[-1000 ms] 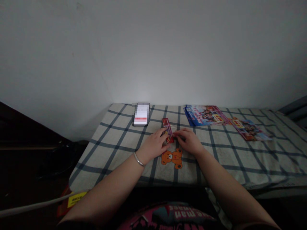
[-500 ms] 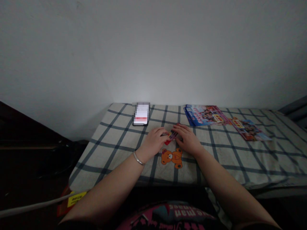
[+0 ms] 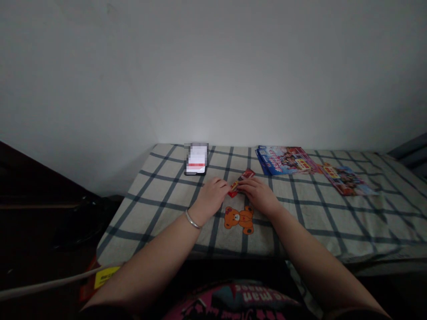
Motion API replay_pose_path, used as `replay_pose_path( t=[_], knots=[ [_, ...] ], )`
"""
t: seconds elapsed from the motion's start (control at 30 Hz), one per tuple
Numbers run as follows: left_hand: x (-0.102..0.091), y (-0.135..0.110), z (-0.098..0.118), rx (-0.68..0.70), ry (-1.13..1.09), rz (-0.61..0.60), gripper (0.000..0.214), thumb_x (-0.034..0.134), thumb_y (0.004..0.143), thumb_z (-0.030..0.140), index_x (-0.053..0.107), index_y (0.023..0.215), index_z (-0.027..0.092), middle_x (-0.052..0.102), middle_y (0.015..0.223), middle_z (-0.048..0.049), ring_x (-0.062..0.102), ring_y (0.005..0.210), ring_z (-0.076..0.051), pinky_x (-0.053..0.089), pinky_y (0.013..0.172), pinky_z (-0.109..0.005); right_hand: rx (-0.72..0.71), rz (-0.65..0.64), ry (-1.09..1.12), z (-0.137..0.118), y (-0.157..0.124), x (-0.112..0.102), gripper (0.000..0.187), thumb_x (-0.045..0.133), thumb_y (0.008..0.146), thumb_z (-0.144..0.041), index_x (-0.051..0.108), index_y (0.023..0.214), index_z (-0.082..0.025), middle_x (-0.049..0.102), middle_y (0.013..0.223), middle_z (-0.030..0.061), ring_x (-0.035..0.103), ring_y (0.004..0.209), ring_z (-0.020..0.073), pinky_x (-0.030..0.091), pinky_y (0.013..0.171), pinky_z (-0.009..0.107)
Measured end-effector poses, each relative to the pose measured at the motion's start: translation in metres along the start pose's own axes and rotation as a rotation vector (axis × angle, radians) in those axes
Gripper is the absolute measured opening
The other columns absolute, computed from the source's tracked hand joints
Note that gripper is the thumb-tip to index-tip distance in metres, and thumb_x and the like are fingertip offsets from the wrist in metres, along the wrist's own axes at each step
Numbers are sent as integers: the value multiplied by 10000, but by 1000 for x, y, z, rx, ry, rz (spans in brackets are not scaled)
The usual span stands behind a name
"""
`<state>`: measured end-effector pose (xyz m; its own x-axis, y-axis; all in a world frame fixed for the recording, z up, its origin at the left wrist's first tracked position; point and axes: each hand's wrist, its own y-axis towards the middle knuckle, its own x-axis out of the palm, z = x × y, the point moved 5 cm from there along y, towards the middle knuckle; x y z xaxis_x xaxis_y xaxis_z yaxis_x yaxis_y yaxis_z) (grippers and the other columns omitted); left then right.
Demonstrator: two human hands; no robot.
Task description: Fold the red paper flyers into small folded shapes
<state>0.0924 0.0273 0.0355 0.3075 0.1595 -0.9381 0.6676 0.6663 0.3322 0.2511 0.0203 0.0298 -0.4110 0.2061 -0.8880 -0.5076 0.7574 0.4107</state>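
Between my hands a small, narrow folded flyer (image 3: 247, 174) lies slantwise on the checked cloth, red with a yellow patch of print. My left hand (image 3: 213, 195) pinches its near left end, fingers bent and pressed together. From the other side, my right hand (image 3: 260, 194) grips it with curled fingers near the middle, and the far end sticks out above them. Part of the flyer is hidden beneath the fingers. Just below the hands, an orange teddy bear picture (image 3: 239, 220) shows on the cloth.
A lit phone (image 3: 196, 159) lies at the back left near the wall. Colourful flyers (image 3: 283, 160) overlap at the back right, with another flyer (image 3: 350, 180) beside them. The checked tablecloth (image 3: 150, 209) covers the table. A pale cable (image 3: 53, 282) runs at lower left.
My right fingers have slid down and left along the folded flyer, toward my left hand. More of its far red end now shows. The phone and other flyers have stayed put.
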Motion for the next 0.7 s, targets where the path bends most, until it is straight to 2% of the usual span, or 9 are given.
replay_pose_path(
  t=[0.17, 0.27, 0.37, 0.53, 0.7],
  knots=[
    [-2, -1, 10, 47, -4, 4, 213, 572, 891, 132, 666, 1075, 183, 672, 1003, -39, 542, 979, -208, 485, 847, -359, 45, -4, -83, 5, -1, -2, 219, 553, 905, -157, 713, 1041, -218, 712, 1095, 56, 622, 1025, 216, 508, 942, 383],
    [-5, -3, 14, 42, 2, 18, 237, 567, 889, 141, 671, 1097, 185, 682, 1055, -48, 537, 1054, -227, 471, 890, -394, 5, -19, -117, 1, -2, -5, 187, 565, 908, -183, 716, 1014, -210, 717, 1079, 57, 626, 993, 214, 509, 913, 364],
    [-8, -5, 14, 17, 2, 40, 223, 562, 890, 158, 700, 1062, 191, 700, 1066, -53, 532, 1102, -244, 448, 933, -430, -56, -42, -137, -5, -2, -6, 184, 555, 923, -210, 710, 1021, -219, 711, 1099, 49, 621, 993, 201, 505, 885, 333],
    [-15, -7, 8, -47, 0, 64, 176, 582, 893, 228, 738, 953, 172, 728, 988, -60, 565, 1037, -244, 442, 922, -443, -88, -104, -252, -11, -1, -5, 204, 531, 944, -250, 694, 1065, -229, 709, 1104, 46, 621, 977, 204, 494, 777, 313],
    [-16, -6, 10, 20, 11, 15, 155, 581, 886, 187, 727, 934, 172, 723, 992, -49, 581, 998, -228, 454, 908, -421, -94, -110, -282, -14, 1, -4, 200, 516, 956, -278, 695, 1032, -232, 711, 1085, 42, 623, 952, 197, 477, 733, 304]
  ],
)
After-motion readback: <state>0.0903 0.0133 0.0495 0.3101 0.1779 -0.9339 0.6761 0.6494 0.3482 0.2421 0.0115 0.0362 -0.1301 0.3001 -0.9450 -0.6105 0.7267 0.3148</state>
